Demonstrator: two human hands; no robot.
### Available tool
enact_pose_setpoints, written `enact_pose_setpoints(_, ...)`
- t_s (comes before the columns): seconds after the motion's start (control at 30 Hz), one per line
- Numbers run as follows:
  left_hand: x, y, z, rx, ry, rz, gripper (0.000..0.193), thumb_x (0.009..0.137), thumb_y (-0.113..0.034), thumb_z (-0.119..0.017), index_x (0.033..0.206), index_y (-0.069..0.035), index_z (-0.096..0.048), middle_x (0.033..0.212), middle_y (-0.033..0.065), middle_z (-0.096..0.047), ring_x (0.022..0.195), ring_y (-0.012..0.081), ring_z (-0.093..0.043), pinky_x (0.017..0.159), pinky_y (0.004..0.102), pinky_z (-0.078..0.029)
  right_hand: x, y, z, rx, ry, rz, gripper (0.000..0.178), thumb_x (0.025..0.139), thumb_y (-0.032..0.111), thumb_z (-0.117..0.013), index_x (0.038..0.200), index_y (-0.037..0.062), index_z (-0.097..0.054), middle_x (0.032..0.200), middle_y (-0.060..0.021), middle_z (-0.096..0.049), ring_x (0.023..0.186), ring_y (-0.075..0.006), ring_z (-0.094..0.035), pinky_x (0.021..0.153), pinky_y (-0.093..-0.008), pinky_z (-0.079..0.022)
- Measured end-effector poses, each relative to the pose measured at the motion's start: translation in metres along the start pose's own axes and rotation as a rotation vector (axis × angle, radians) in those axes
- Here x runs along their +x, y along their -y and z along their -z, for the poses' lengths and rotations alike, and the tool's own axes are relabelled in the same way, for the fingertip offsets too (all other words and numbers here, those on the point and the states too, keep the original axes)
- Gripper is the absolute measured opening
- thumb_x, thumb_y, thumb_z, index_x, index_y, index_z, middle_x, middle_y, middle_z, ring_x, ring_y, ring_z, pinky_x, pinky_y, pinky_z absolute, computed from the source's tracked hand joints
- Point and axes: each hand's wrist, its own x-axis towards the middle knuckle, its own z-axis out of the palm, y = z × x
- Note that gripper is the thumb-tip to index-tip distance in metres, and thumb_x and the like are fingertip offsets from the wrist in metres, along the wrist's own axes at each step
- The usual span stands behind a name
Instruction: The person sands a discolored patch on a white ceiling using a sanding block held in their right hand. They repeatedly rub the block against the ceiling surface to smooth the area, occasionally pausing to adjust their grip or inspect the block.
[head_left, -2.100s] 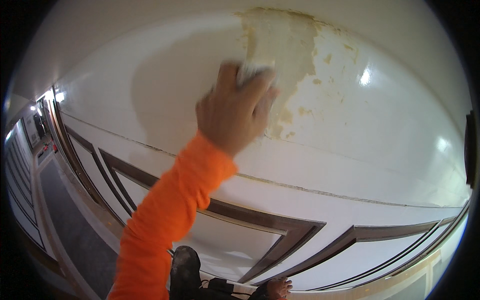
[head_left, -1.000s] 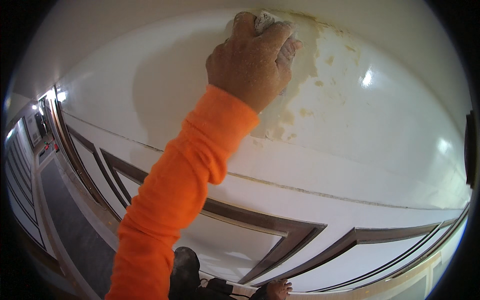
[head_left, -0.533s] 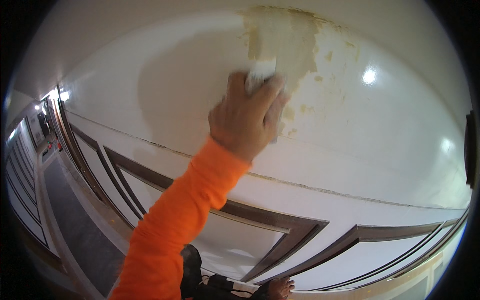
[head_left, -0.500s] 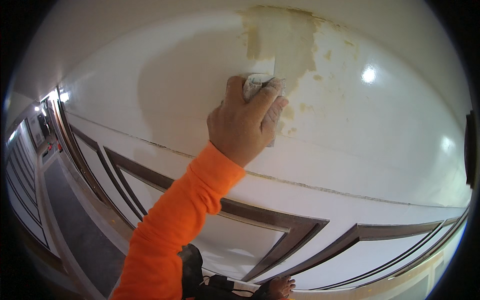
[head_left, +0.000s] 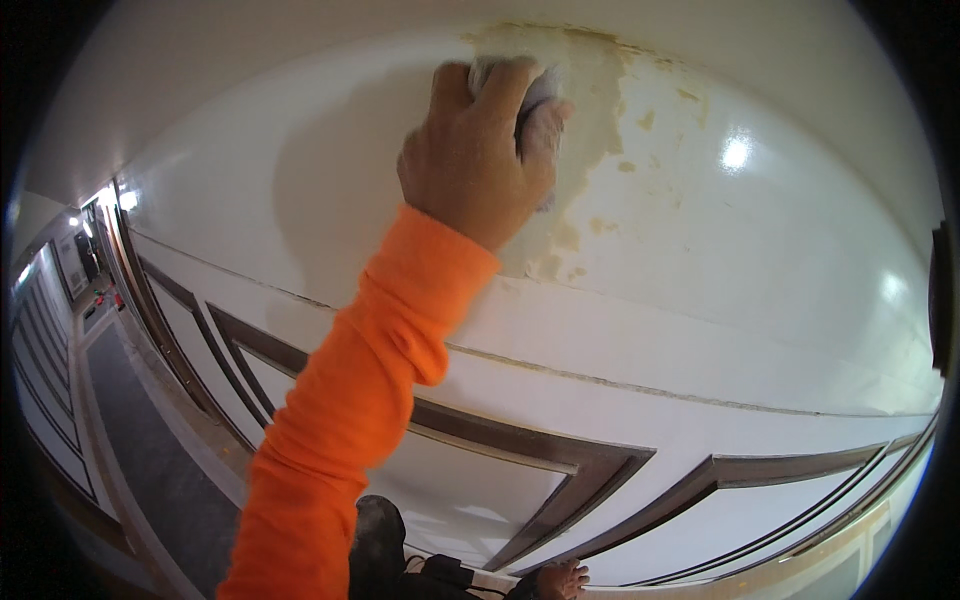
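My left hand (head_left: pixel 480 150), in an orange sleeve, is closed around a folded piece of sandpaper (head_left: pixel 545 88). It presses the sandpaper to the white wall panel (head_left: pixel 380 150). Beneath and beside the hand, a patch of beige filler (head_left: pixel 590 85) spreads over the glossy surface, with uneven edges and small spots to its right. Fingers and thumb cover much of the sandpaper. Pale dust coats the thumb. My right hand is out of view.
A rough horizontal seam (head_left: pixel 620 381) crosses the wall below the patch. Under it run dark brown mouldings (head_left: pixel 540 437). My bare foot (head_left: pixel 563 579) and dark-trousered knee (head_left: pixel 378 528) are at the bottom. On the left, a corridor with a grey floor strip (head_left: pixel 150 440) recedes.
My left hand has moved up the wall with the sandpaper, from the lower part of the filler patch to its upper left part.
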Motion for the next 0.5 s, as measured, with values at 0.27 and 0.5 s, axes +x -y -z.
enact_pose_setpoints(0.27,0.01,-0.002,0.0,0.029,0.025,0.045,0.034,0.081,-0.029,-0.074,0.108,-0.012,-0.062,0.092,0.0162,-0.061,0.078,0.0356,-0.062,0.067,0.0434,-0.052,-0.003,-0.005,0.005,0.005,-0.017,0.019,0.072,0.095,0.05,-0.039,0.151,0.0071,-0.022,0.153,-0.029,-0.02,0.132,-0.0545,-0.029,0.104,-0.066,-0.031)
enact_pose_setpoints(0.5,-0.032,0.006,0.006,-0.027,0.041,0.039,0.036,0.081,-0.03,-0.074,0.11,-0.011,-0.062,0.093,0.0166,-0.062,0.08,0.0358,-0.063,0.066,0.0433,-0.052,-0.016,-0.003,0.014,-0.176,-0.059,0.17,0.068,0.096,0.048,-0.037,0.149,0.0064,-0.027,0.15,-0.0305,-0.025,0.128,-0.0549,-0.036,0.096,-0.0672,-0.038)
